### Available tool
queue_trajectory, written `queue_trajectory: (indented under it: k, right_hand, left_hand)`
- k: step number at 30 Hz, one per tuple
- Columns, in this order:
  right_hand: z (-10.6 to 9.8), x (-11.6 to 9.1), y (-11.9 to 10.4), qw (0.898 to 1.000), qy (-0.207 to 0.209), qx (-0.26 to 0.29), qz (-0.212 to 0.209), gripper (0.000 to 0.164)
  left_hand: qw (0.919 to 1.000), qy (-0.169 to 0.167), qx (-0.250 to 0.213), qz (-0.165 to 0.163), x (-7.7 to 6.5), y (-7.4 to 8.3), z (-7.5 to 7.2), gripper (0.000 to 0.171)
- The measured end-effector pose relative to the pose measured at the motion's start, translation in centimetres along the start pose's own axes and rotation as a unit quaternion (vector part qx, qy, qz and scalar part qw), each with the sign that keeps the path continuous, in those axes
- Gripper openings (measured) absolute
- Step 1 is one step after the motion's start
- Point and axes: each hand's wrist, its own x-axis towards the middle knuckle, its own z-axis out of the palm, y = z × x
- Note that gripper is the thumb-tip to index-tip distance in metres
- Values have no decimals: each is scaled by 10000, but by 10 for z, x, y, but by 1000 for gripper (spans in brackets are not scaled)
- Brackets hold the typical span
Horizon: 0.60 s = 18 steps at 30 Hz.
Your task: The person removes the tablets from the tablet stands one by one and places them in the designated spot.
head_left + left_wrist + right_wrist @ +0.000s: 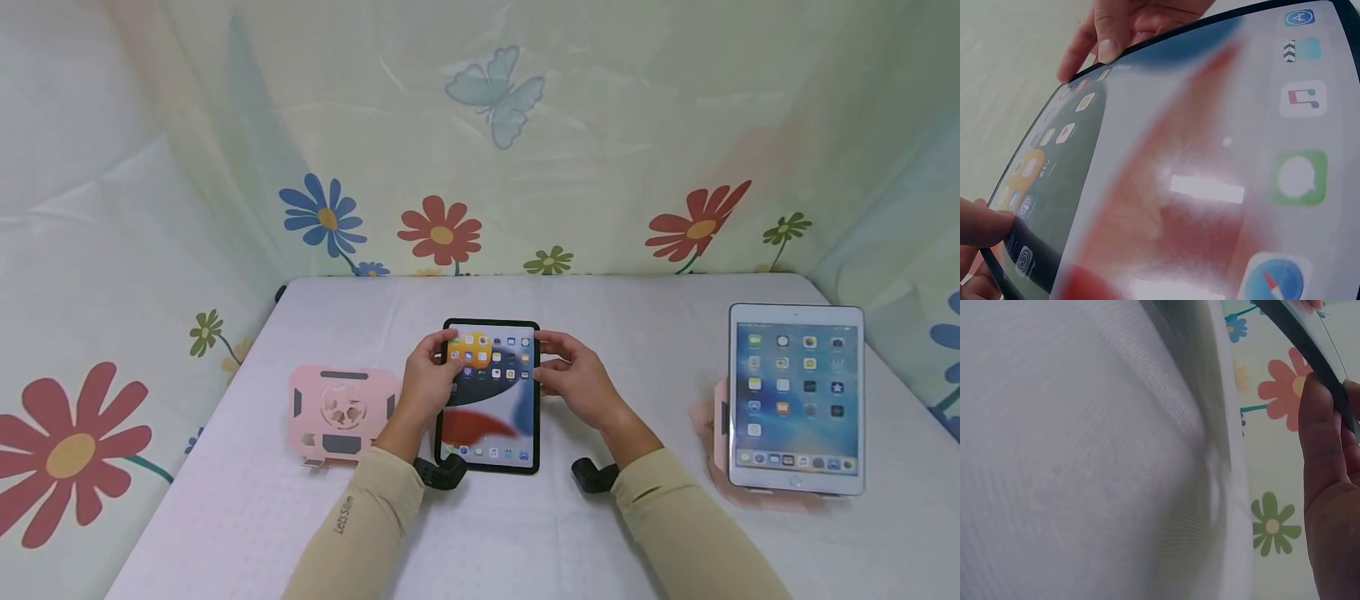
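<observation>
A black-framed tablet (487, 429) with its home screen lit is between the two hands near the middle of the table. My left hand (429, 379) pinches its upper left edge, thumb over the screen. At the opposite upper edge, my right hand (581, 379) grips with thumb and fingers. In the left wrist view the tablet (1166, 162) looms close, with the left thumb (985, 225) on the glass. The right wrist view shows the right hand (1329, 444) with the tablet's thin dark edge (1304, 347) between thumb and fingers.
A pink stand (311, 408) with a round cut-out is on the left, beside the left forearm. Over on the right, a white tablet (795, 454) leans on another pink stand (720, 467). The white-covered table (525, 550) meets a flower-patterned curtain (600, 167) behind.
</observation>
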Motion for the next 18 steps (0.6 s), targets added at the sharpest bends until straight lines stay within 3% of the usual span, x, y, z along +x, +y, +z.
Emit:
queue_trajectory:
  k: [11,18]
  right_hand:
    - [2,9,2,10000,-32,69,0,55]
    - [3,10,2,9999,-60,90,44,56]
  left_hand:
    - [9997,249,-48,-54,4,-1,3,42]
    - [9996,234,-133,-64,5,-3,2,41]
